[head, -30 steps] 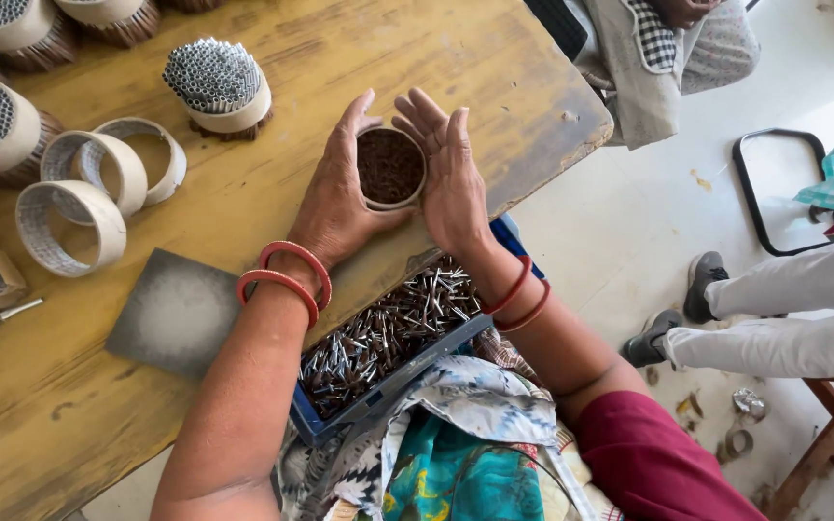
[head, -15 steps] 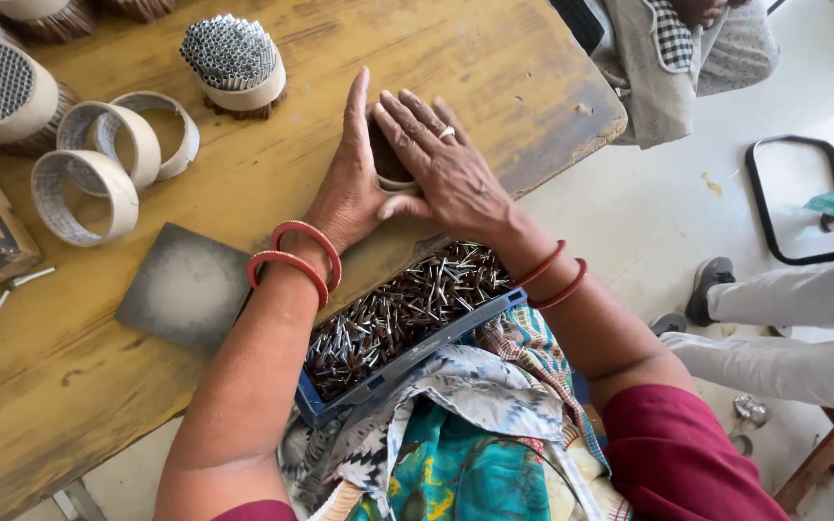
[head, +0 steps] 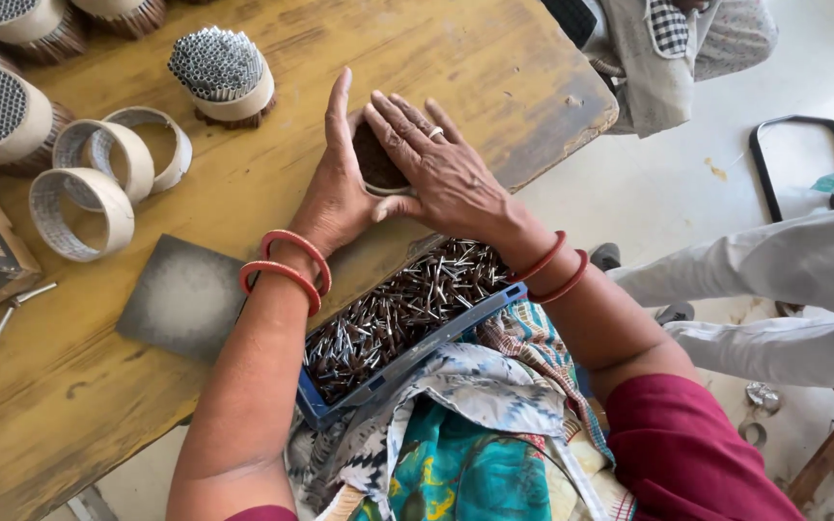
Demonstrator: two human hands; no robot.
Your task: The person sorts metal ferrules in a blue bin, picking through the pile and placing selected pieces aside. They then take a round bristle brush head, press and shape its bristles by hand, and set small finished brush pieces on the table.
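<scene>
Bright, even daylight, soft shadows under the hands on the bench (head: 494, 87), pale floor (head: 687, 193) slightly overexposed at right, sharp focus
</scene>
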